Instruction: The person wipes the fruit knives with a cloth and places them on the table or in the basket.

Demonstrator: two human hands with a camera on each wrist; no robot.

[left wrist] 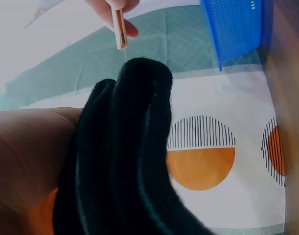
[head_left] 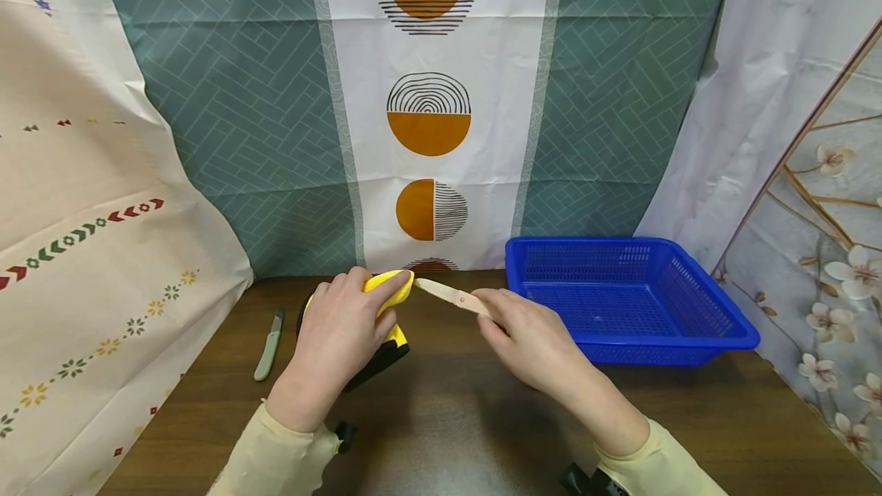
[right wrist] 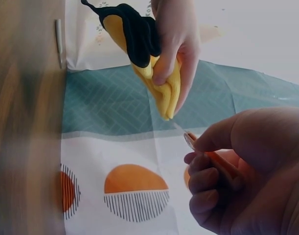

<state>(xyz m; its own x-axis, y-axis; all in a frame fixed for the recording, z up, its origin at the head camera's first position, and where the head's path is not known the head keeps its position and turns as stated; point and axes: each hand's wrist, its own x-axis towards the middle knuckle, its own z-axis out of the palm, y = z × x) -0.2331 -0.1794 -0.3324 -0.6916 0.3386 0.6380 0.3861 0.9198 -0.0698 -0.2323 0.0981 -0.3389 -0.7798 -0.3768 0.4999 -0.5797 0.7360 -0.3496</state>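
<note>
My left hand (head_left: 344,320) grips a bunched cloth (head_left: 397,293), yellow on one face and fuzzy black on the other. In the left wrist view the black folds (left wrist: 134,127) cover much of that hand. A folding knife (head_left: 462,300) with a pale handle is in my right hand (head_left: 527,335), fingers curled round the handle. Its blade (head_left: 434,289) is out and points left, the tip right at the cloth's yellow end. In the right wrist view, the knife's tip (right wrist: 176,126) sits just below the yellow folds (right wrist: 165,95).
A second knife (head_left: 270,347) with a pale green handle lies on the brown table (head_left: 441,419), left of my left hand. At the back right stands a blue plastic basket (head_left: 668,354). Patterned cloth hangs (head_left: 241,98) behind the table and along both sides.
</note>
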